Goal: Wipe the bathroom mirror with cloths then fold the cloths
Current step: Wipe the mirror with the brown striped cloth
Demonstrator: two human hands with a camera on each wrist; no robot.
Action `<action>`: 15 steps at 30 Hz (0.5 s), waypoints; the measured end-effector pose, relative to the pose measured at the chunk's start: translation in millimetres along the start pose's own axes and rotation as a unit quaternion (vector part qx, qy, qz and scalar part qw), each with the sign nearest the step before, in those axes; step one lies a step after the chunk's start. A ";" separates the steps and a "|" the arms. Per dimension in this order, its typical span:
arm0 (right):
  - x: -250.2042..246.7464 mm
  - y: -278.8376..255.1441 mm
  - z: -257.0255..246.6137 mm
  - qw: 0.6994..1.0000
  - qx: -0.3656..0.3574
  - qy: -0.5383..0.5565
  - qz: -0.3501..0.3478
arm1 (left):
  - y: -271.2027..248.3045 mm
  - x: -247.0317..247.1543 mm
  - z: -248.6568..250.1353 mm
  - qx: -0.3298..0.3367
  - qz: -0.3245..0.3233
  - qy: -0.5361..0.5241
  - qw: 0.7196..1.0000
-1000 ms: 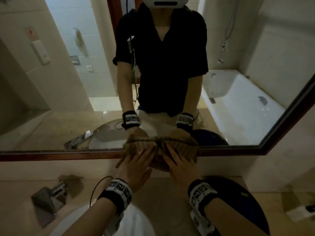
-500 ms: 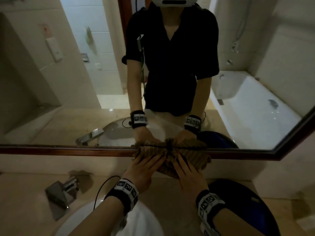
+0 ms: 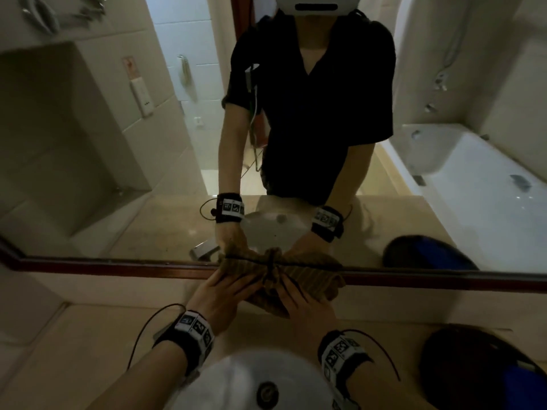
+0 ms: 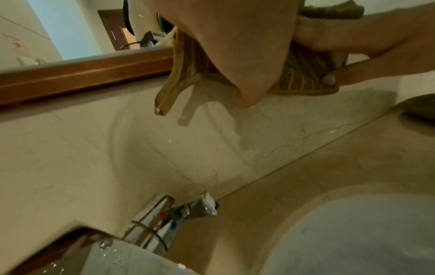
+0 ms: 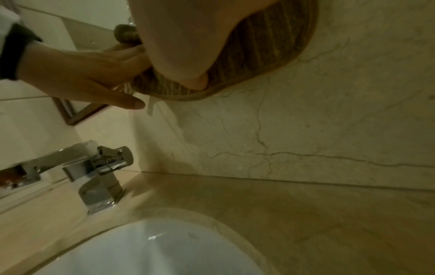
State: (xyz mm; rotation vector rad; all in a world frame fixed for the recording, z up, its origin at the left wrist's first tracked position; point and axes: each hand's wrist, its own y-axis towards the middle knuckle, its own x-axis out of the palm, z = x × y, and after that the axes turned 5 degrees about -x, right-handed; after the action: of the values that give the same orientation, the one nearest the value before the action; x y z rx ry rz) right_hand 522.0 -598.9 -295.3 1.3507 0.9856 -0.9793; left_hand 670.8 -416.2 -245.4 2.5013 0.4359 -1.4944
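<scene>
A brown striped cloth (image 3: 313, 281) is bunched in the middle and lies against the mirror's (image 3: 118, 173) lower edge, across its wooden frame (image 3: 118, 267). My left hand (image 3: 231, 291) presses its left part with fingers laid flat. My right hand (image 3: 302, 297) presses the right part the same way, thumb lying on the fabric. In the left wrist view my left hand (image 4: 235, 55) covers the cloth (image 4: 303, 74), and a yellowish edge hangs down. The right wrist view shows my right hand (image 5: 183, 46) on the cloth (image 5: 263, 46). Whether it is one cloth or two I cannot tell.
Below the hands are a white sink (image 3: 236, 380) set in a beige stone counter (image 3: 74, 350) and a chrome faucet (image 5: 98, 176) to the left. A dark blue round object (image 3: 479, 368) sits on the counter at the right. A stone splashback runs under the frame.
Both hands stay pressed on the cloth at the mirror's bottom edge; the cloth now sits slightly lower over the frame. The view has shifted, bringing the sink drain into sight.
</scene>
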 end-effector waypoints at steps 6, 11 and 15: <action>-62.2 51.3 -15.0 0.994 0.019 -0.050 0.092 | -7.0 -26.8 -72.5 -0.039 0.149 -0.001 0.988; -177.8 129.9 -13.6 0.961 0.009 -0.119 0.248 | 7.1 -113.0 -155.5 -0.100 0.335 -0.044 0.936; -223.6 157.0 -13.1 0.941 0.067 -0.152 0.294 | 12.3 -156.5 -181.0 -0.143 0.372 -0.037 0.917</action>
State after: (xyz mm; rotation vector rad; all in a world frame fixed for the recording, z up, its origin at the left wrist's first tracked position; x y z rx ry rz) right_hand 604.3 -589.1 -34.6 1.4333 0.2513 -0.7663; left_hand 754.4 -394.5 -21.8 2.0131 -0.2793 -1.1027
